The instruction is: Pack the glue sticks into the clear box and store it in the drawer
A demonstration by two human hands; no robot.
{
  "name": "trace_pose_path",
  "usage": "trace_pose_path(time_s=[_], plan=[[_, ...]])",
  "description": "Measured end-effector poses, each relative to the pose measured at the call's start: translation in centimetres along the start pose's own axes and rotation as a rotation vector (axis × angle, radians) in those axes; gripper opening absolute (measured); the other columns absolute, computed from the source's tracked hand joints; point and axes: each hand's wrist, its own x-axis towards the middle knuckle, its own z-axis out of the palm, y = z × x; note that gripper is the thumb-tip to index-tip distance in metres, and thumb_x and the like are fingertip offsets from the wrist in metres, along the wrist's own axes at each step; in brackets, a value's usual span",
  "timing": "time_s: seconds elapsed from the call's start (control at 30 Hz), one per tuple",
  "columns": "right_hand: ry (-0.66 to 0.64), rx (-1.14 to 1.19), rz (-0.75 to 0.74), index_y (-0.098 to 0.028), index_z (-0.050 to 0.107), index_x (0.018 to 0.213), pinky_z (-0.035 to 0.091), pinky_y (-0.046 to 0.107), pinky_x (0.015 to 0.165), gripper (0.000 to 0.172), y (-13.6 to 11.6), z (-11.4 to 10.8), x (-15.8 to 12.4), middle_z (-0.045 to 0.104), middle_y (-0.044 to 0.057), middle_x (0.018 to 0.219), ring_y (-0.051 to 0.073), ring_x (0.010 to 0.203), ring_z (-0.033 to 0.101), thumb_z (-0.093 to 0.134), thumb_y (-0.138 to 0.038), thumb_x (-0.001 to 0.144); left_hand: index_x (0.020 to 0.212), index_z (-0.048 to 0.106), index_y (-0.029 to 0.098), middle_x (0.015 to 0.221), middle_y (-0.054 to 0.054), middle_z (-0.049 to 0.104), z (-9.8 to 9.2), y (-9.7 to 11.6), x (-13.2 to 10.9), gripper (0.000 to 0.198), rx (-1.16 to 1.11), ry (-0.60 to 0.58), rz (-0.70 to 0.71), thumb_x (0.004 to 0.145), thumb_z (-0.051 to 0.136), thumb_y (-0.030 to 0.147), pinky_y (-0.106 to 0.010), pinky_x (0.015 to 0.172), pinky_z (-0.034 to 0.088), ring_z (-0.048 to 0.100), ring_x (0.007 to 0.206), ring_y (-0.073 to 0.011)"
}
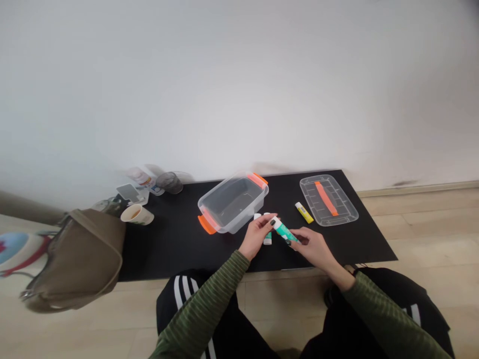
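Between both hands, above the front of the black table, is a white and green glue stick [284, 230], tilted. The fingers of my left hand [257, 234] pinch its white cap end, while my right hand [312, 245] grips the lower end. Partly behind my left hand, another white and green glue stick [267, 239] is on the table, with a further white end beside it mostly hidden. A yellow glue stick [304, 213] with a white cap lies to the right. Beyond my left hand is a clear plastic box [234, 225] with orange latches, its top uncovered.
The clear lid [348, 212] with an orange handle lies at the table's right. On the left are a paper cup [144, 217] with a drink, a white phone-like item [130, 193], a bottle [144, 178] and a dark grey jar [170, 183]. A brown bag [86, 254] covers the left edge.
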Motion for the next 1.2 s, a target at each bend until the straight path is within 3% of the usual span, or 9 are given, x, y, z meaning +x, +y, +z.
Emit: trace_pose_path(time_s=[0.17, 0.3, 0.43, 0.53, 0.73, 0.93, 1.2], plan=[[-0.001, 0.051, 0.030, -0.021, 0.075, 0.106, 0.052, 0.029, 0.068, 0.033, -0.2, -0.2, 0.2, 0.073, 0.005, 0.089, 0.018, 0.075, 0.065, 0.065, -0.040, 0.081, 0.113, 0.072, 0.020, 0.110, -0.008, 0.071, 0.0, 0.2, 0.0, 0.041, 0.099, 0.035, 0.042, 0.079, 0.073, 0.043, -0.034, 0.093, 0.048, 0.066, 0.097, -0.0211], [0.090, 0.019, 0.063, -0.021, 0.075, 0.104, 0.052, 0.030, 0.070, 0.032, 0.3, -0.8, 0.9, 0.075, 0.005, 0.090, 0.020, 0.077, 0.067, 0.063, -0.041, 0.083, 0.118, 0.069, 0.024, 0.111, -0.008, 0.071, 0.1, -0.1, -0.1, 0.037, 0.372, 0.087, 0.175, 0.086, 0.065, 0.042, -0.042, 0.104, 0.041, 0.062, 0.107, -0.0260], [0.183, -0.169, 0.121, -0.021, 0.076, 0.097, 0.051, 0.029, 0.067, 0.028, 1.3, -1.1, 1.7, 0.075, 0.005, 0.084, 0.020, 0.072, 0.067, 0.061, -0.041, 0.083, 0.113, 0.070, 0.025, 0.113, -0.009, 0.070, 0.3, -1.5, -0.2, 0.030, 0.839, -0.037, 0.387, 0.083, 0.067, 0.027, -0.052, 0.116, 0.023, 0.055, 0.118, -0.0294], [0.181, -0.364, 0.102, -0.022, 0.075, 0.095, 0.049, 0.030, 0.066, 0.024, 2.1, -0.8, 2.0, 0.074, 0.005, 0.085, 0.021, 0.073, 0.067, 0.060, -0.036, 0.083, 0.107, 0.071, 0.026, 0.108, -0.008, 0.070, 0.3, -2.6, -0.1, 0.025, 1.020, -0.131, 0.488, 0.084, 0.064, 0.020, -0.053, 0.118, 0.016, 0.055, 0.115, -0.0270], [0.179, -0.604, 0.021, -0.021, 0.072, 0.095, 0.048, 0.030, 0.077, 0.018, 3.7, 0.7, 2.4, 0.072, 0.007, 0.088, 0.023, 0.090, 0.066, 0.061, -0.029, 0.084, 0.100, 0.071, 0.026, 0.092, -0.007, 0.067, 0.4, -2.5, -0.4, 0.020, 1.184, -0.168, 0.557, 0.088, 0.057, 0.019, -0.051, 0.114, 0.025, 0.058, 0.096, -0.0238], [0.171, -0.694, -0.032, -0.020, 0.070, 0.095, 0.046, 0.026, 0.074, 0.018, 4.0, 2.2, 2.8, 0.068, 0.007, 0.086, 0.020, 0.086, 0.064, 0.061, -0.033, 0.086, 0.107, 0.070, 0.027, 0.096, -0.008, 0.066, 0.4, -1.4, -1.4, 0.022, 1.168, -0.160, 0.551, 0.089, 0.057, 0.023, -0.051, 0.111, 0.028, 0.057, 0.097, -0.0249], [0.099, -0.630, 0.000, -0.021, 0.071, 0.095, 0.044, 0.024, 0.065, 0.022, 3.7, 3.5, 3.2, 0.067, 0.005, 0.084, 0.017, 0.074, 0.064, 0.061, -0.039, 0.089, 0.108, 0.069, 0.026, 0.100, -0.007, 0.067, -0.1, -1.2, -1.4, 0.024, 1.210, -0.135, 0.553, 0.090, 0.055, 0.021, -0.048, 0.108, 0.032, 0.059, 0.102, -0.0247]])
